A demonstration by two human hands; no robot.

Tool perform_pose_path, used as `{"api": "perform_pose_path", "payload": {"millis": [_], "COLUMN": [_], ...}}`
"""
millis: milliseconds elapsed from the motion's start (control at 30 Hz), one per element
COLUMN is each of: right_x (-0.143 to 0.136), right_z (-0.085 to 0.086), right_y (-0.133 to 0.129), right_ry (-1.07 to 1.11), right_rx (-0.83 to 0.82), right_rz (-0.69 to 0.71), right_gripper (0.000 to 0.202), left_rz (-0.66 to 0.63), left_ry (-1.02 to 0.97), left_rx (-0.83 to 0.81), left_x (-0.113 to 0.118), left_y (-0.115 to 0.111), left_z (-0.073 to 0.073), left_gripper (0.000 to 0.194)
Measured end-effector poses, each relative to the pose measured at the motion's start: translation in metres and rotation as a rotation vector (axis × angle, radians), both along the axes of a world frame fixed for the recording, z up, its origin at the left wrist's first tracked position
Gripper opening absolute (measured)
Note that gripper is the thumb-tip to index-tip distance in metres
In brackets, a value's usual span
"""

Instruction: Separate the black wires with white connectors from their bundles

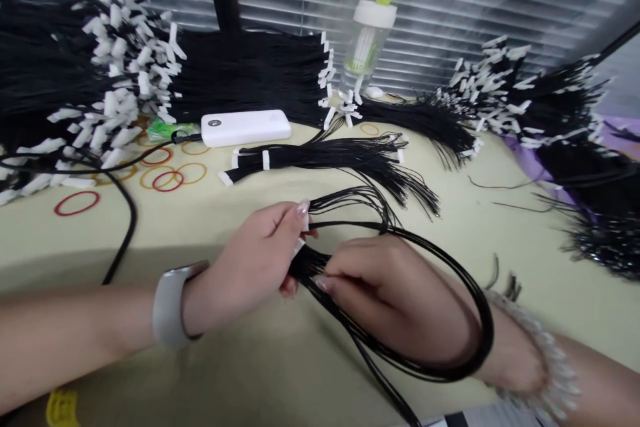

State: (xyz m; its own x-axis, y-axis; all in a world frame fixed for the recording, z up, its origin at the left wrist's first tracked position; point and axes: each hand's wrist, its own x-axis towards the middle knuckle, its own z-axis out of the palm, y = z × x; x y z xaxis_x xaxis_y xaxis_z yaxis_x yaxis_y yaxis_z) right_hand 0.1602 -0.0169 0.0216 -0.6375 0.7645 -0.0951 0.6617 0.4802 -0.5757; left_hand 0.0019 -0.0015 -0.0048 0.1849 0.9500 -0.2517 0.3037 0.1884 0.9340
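A bundle of thin black cables (440,365) curves in a loop around my right wrist. My left hand (255,263), wearing a grey watch, is closed on the white-tagged end of this bundle, thumb on top. Close beside it, my right hand (390,287) pinches the black strands just past the white connectors (299,247). Some loose strands (350,197) rise from the left thumb and bend back over the loop. Just beyond the hands lies another black cable bundle (320,155) with white ends.
Several red and tan rubber bands (167,180) lie left, near a white power bank (245,128) with a black cord. Large piles of white-tipped black cables (250,73) line the back. A clear bottle (367,47) stands by the blinds. More cable heaps (595,213) sit right on purple material.
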Motion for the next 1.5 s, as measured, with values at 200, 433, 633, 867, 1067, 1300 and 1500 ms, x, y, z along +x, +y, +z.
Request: {"api": "perform_pose_path", "payload": {"millis": [200, 433, 633, 867, 1067, 1300, 1500], "right_x": [-0.006, 0.010, 0.051, 0.075, 0.055, 0.030, 0.030], "right_z": [-0.002, 0.003, 0.017, 0.024, 0.027, 0.014, 0.011], "right_y": [-0.001, 0.004, 0.037, 0.069, 0.049, 0.018, 0.022], "right_ry": [-0.006, -0.113, -0.039, 0.850, 0.794, 0.308, 0.064], "right_rx": [0.074, -0.006, 0.169, 0.310, 0.266, 0.138, 0.245], "right_rz": [-0.030, -0.025, -0.290, -0.758, -0.707, -0.272, -0.218], "right_gripper": [0.022, 0.012, 0.010, 0.020, 0.040, 0.054, 0.011], "left_rz": [-0.015, -0.029, -0.015, -0.048, -0.060, -0.059, -0.054], "left_ry": [0.001, 0.013, -0.025, -0.043, -0.056, -0.049, -0.070], "left_rx": [-0.001, -0.019, -0.039, -0.036, -0.036, -0.022, -0.013], "left_x": [0.000, 0.001, -0.001, -0.002, -0.003, -0.003, -0.003], "left_y": [0.000, 0.000, -0.003, -0.003, -0.005, -0.004, -0.004], "left_z": [0.000, 0.002, 0.003, 0.003, 0.001, -0.001, 0.000], "left_gripper": [0.037, 0.036, 0.037, 0.038, 0.039, 0.038, 0.037]}}
